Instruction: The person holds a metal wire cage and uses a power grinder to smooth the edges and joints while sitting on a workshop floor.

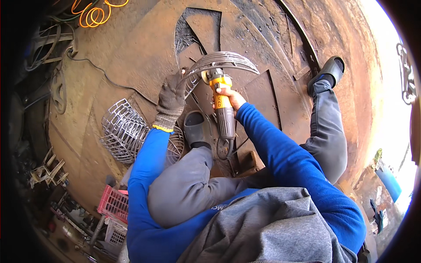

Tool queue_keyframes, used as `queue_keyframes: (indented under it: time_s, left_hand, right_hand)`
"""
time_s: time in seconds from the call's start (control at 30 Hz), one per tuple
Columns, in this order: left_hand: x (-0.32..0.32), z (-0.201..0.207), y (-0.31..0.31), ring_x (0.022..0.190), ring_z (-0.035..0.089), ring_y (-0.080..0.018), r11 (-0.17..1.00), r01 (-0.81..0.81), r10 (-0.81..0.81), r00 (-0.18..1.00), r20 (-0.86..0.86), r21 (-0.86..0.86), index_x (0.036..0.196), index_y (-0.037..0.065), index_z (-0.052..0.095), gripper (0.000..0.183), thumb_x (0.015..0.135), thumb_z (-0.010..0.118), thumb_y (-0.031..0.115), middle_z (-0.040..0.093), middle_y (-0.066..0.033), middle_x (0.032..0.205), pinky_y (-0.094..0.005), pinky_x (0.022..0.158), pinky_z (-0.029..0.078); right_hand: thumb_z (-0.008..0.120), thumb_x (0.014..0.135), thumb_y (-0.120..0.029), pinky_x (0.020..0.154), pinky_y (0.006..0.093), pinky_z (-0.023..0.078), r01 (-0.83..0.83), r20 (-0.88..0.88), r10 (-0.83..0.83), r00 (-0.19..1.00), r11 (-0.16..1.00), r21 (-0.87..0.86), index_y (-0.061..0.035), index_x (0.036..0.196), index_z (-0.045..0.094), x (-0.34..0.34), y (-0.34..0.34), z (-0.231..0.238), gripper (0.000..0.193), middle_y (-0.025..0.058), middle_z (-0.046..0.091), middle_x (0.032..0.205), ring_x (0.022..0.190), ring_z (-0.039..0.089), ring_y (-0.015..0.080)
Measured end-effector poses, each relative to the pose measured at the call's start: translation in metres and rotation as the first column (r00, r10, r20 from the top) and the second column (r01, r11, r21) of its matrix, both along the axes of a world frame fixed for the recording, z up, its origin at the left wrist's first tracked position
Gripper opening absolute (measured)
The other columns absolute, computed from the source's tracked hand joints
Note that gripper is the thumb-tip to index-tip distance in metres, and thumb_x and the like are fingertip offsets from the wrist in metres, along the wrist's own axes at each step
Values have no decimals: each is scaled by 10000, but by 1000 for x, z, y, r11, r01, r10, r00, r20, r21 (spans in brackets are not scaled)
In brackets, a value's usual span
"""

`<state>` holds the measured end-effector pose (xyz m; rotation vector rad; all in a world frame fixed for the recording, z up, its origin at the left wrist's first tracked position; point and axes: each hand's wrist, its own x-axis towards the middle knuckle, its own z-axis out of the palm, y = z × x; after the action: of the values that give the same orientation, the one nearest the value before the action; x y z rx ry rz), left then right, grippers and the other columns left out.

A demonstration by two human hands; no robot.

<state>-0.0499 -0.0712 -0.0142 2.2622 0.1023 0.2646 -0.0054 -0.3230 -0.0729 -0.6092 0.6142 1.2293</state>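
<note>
Stained brown floor (140,52) under yellow grinder (223,103); pink crate (113,203).

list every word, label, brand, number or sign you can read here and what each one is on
Angle grinder: dark lettering on the yellow part of its body, small; I won't copy it out.
Blue shirt: pale lettering beside the grey cloth, small; not copied out either.
Elsewhere: I can make out no other readable text or signs.
</note>
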Motion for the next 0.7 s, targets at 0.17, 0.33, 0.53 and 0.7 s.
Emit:
queue_keyframes:
  time_s: [0.17, 0.33, 0.53, 0.7]
  left_hand:
    - [1, -5, 2, 1110, 632, -416, 991, 23, -22, 1000, -8, 131, 1399, 79, 602, 373, 1060, 544, 223, 650, -208, 1233, -460, 933, 523]
    - [-1, -3, 6, 1091, 636, -421, 923, 79, -92, 996, 19, 376, 1382, 72, 610, 361, 1050, 553, 202, 653, -209, 1210, -461, 936, 527]
    - [-1, -8, 8, 1157, 623, -391, 949, 81, -99, 994, 43, 305, 1397, 78, 599, 374, 1053, 540, 212, 640, -199, 1258, -450, 976, 510]
    - [-7, -14, 11, 1229, 606, -361, 923, 68, -82, 996, 23, 378, 1458, 118, 567, 442, 1019, 560, 172, 630, -155, 1338, -421, 1051, 493]
  right_hand:
    - [796, 848, -303, 712, 452, 637, 17, 11, -17, 1000, 1000, -9, -41, 1198, 552, 3, 2, -3, 500, 153, 690, 988, 768, 734, 301]
    - [793, 846, -320, 715, 451, 638, 34, -10, -34, 999, 999, 11, -40, 1212, 551, 3, 3, -6, 521, 152, 693, 992, 777, 735, 300]
    - [785, 849, -329, 723, 454, 640, 30, -7, -30, 1000, 999, 34, -39, 1222, 552, 3, 2, -10, 527, 150, 694, 988, 785, 737, 302]
    - [791, 838, -308, 697, 453, 638, 57, -16, -57, 998, 998, 34, -30, 1165, 582, 4, 3, -9, 477, 156, 695, 963, 734, 729, 284]
